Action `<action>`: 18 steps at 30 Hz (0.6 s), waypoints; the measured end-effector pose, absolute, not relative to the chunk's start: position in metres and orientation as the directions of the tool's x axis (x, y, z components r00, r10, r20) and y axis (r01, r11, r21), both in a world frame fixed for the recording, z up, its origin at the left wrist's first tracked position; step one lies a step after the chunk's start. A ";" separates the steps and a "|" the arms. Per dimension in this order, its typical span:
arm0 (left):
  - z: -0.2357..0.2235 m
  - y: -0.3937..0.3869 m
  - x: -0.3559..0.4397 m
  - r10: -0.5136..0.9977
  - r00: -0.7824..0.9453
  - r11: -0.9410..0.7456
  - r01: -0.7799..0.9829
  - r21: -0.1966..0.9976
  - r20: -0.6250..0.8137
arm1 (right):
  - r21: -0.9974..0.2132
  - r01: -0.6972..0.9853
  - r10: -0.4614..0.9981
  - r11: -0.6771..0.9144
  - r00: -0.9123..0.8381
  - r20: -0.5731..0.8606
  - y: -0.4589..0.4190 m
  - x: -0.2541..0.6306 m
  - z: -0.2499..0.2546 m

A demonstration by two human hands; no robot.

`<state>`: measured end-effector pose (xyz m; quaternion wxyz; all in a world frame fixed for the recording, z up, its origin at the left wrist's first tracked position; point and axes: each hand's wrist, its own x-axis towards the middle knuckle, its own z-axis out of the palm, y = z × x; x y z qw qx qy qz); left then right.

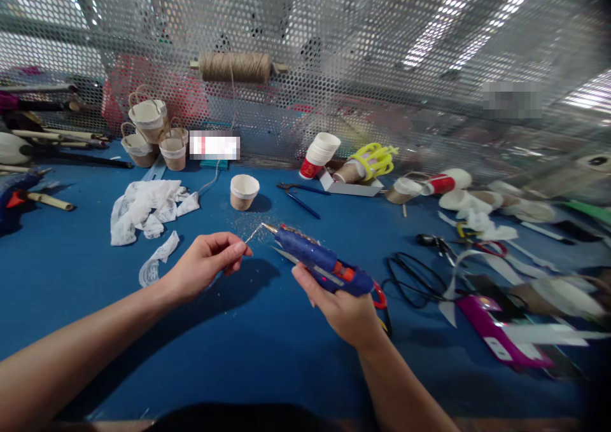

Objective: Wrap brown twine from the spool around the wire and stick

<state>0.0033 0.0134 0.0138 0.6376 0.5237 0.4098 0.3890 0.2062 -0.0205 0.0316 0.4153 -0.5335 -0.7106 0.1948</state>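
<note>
My right hand is wrapped round a blue glue gun, its metal nozzle pointing up and left. Between the thumb and fingers of my left hand is the end of a short piece of twine. The twine's free end meets the nozzle tip. Just beyond them a small paper cup stands upright, brown-wrapped below a white rim. A strip of white lace lies beside my left forearm, with a heap of lace behind it.
Small handled cups are grouped at the back left. A twine spool hangs on the mesh panel. Blue-handled pliers lie behind the glue gun. Stacked paper cups, a black cable and a magenta device are on the right.
</note>
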 end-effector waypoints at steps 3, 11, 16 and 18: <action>0.014 0.014 0.003 0.928 0.356 0.143 -0.067 0.987 -0.111 | -0.709 0.610 0.922 0.354 -0.099 0.375 -0.020 0.209 0.027; 0.010 0.015 0.003 0.929 0.349 0.159 -0.072 0.985 -0.124 | -0.764 0.533 0.911 0.364 -0.033 0.410 -0.017 0.209 0.013; 0.012 0.013 0.003 0.917 0.374 0.180 -0.066 0.981 -0.143 | -0.713 0.576 0.903 0.400 -0.114 0.415 -0.016 0.217 0.010; 0.013 0.013 0.003 0.914 0.378 0.190 -0.072 0.979 -0.149 | -0.724 0.566 0.912 0.394 -0.144 0.384 -0.016 0.220 0.011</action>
